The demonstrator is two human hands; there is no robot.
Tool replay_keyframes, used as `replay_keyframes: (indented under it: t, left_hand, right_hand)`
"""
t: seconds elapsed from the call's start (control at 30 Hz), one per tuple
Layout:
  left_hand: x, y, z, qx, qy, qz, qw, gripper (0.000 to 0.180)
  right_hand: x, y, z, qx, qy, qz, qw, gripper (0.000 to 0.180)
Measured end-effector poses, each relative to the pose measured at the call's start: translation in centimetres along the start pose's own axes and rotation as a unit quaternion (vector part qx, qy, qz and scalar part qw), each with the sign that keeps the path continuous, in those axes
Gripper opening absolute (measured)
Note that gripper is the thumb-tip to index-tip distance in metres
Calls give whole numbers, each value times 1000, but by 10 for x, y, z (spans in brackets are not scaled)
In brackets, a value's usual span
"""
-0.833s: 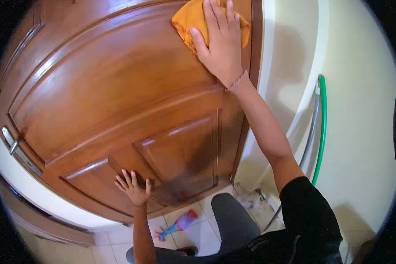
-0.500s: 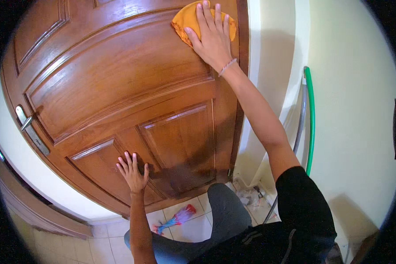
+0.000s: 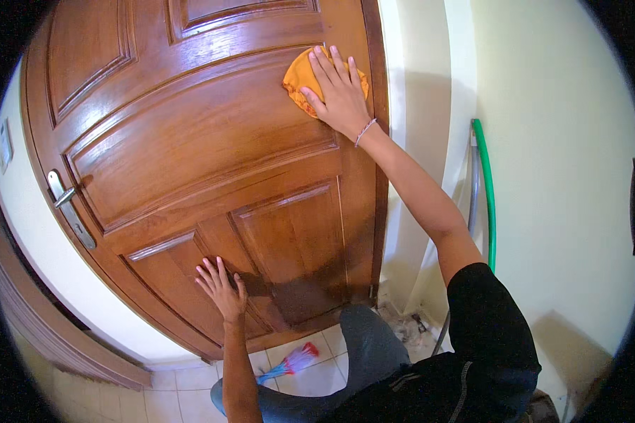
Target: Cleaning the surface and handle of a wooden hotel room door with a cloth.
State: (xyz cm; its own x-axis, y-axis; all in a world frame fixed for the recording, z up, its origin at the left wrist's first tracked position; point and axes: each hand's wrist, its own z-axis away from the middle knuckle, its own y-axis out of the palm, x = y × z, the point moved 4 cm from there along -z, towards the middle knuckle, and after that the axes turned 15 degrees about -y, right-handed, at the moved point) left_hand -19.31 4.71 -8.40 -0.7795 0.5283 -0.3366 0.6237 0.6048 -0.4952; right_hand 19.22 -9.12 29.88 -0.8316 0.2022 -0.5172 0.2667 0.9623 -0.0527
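Note:
My right hand (image 3: 340, 95) presses an orange cloth (image 3: 302, 81) against the upper right part of a brown wooden door (image 3: 212, 127). Its fingers are spread over the cloth, and a thin bracelet circles the wrist. Lower down, my left hand (image 3: 222, 289) rests on the door's bottom panels with its fingers apart and nothing in it. The door has raised panels and a silver handle (image 3: 65, 196) on a long plate at its left edge.
A green hose (image 3: 485, 197) and a grey pipe (image 3: 473, 183) stand by the right wall. On the tiled floor below the door lies a blue, pink and red duster-like thing (image 3: 289, 363). Crumpled clear plastic (image 3: 406, 328) lies in the corner near my knee.
My right hand has slid the cloth somewhat down the door. The left hand stays on the lower panels. The view has tilted upward, so more of the door's upper part shows.

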Motion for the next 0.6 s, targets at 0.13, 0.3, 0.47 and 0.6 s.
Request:
replay_keyframes:
  t: [0.13, 0.3, 0.47, 0.6]
  left_hand:
    - [3, 10, 1, 2, -8, -10, 1000, 67]
    - [12, 24, 10, -4, -8, -5, 1000, 66]
    - [30, 50, 17, -34, 22, -24, 999, 68]
    - [44, 69, 19, -65, 20, -33, 997, 73]
  right_hand:
    - [1, 4, -9, -56, 18, 18, 998, 71]
    - [0, 7, -5, -85, 22, -9, 996, 65]
    - [0, 11, -3, -63, 30, 36, 997, 67]
    - [2, 18, 2, -49, 42, 43, 997, 78]
